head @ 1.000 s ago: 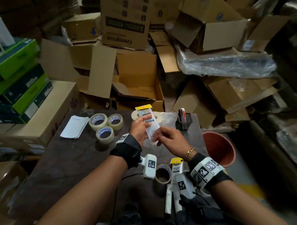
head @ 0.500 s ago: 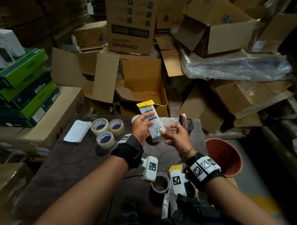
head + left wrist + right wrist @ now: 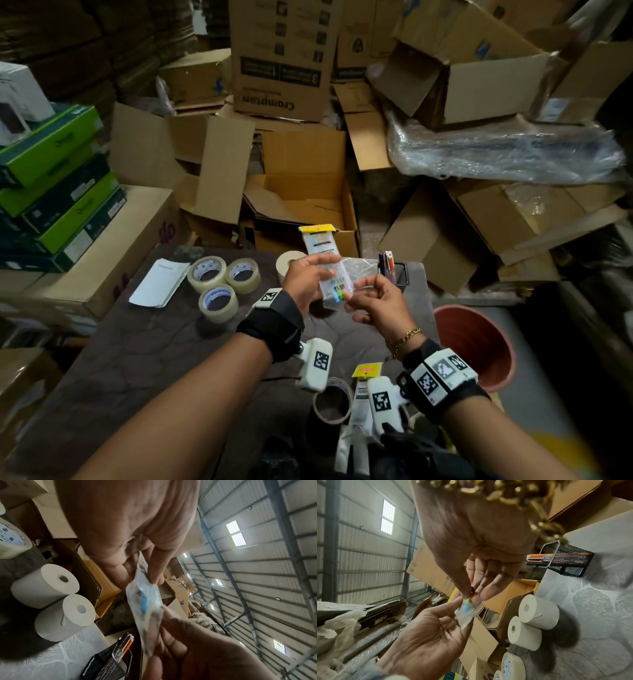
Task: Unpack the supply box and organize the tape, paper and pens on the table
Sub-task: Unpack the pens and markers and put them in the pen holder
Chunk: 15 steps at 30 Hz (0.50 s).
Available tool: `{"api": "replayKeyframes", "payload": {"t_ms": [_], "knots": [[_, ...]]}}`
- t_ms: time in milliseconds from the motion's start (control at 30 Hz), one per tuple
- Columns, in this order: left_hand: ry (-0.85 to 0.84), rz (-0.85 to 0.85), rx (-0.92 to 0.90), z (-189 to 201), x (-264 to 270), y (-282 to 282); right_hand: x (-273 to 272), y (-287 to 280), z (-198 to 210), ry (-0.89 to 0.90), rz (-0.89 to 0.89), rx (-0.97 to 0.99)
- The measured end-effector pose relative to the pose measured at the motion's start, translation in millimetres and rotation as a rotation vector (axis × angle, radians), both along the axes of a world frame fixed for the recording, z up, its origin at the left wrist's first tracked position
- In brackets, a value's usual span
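print on the pen packet is too smeared to read; the left hand covers its middle; a second packet at the table's near edge sits half behind the wrist cameras; paper rolls mostly hidden behind that hand

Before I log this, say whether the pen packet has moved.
Yes. The pen packet rose slightly in the head view: its yellow header was level with the pens in the mesh holder, now it stands above them.
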<state>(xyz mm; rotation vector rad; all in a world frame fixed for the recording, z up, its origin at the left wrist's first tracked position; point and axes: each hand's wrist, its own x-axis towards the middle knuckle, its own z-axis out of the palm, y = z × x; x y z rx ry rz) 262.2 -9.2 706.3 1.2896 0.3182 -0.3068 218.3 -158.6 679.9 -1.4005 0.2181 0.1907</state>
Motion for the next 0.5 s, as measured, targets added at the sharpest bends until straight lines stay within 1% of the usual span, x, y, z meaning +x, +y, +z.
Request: {"api": "replayKeyframes", "payload": {"t_ms": [100,200,233,333,367,400,500], "knots": [[-0.011,0.120,-0.008,0.5,11.0,2.9,-7.2,-4.8,-3.9,-0.007,0.038,-0.036],[-0.015,0.137,-0.007,0.4,16.6,9.5,-12.2,-12.9,-10.3,-0.023,0.107,-0.111],[-0.016,0.125,-0.004,0.0,16.3,9.6,-10.6,-16.1,-11.0,-0.068,0.120,-0.184],[-0.009,0.098,0.006,-4.3,17.8,6.9,1.4,-23.4,-2.1,-0.300,0.116,-0.557],[-0.004,0.095,0.011,-7.0,19.4,5.7,6.1,-23.2,2.7,-0.338,0.132,-0.610],[0.002,0.089,0.015,-8.3,20.1,4.7,9.9,-21.2,7.3,-0.331,0.168,-0.593],[0.013,0.072,0.019,-11.1,21.4,-0.6,20.1,-13.6,9.5,-0.216,0.292,-0.495]]}}
